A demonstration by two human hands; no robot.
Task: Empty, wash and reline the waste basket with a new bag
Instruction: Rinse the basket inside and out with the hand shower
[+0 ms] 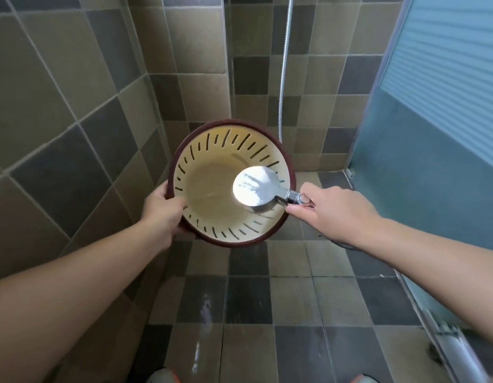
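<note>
Left-hand fingers (175, 203) curled over the rim at about 8 o'clock, thumb inside the wall, gripping the waste basket (212, 189). Left hand (161, 210) and bare forearm running back toward 7 o'clock. Basket held in mid-air above the tiled floor (248, 297), tipped so the open mouth faces up toward the camera; long axis running from the mouth down and away to the cream bottom. Dark red rim, slotted cream wall.

Right-hand fingers (296, 210) wrapped round the chrome handle at the rim's 3 o'clock, pinching it between thumb and forefinger. Right hand (333, 210), forearm leading off toward 4 o'clock. Shower head (255, 186) over the basket's mouth, face down into it, handle pointing to 3 o'clock. Metal hose (284, 64) hanging along the tiled wall at 12 o'clock. Glass door (433, 120) at 2 o'clock.
</note>
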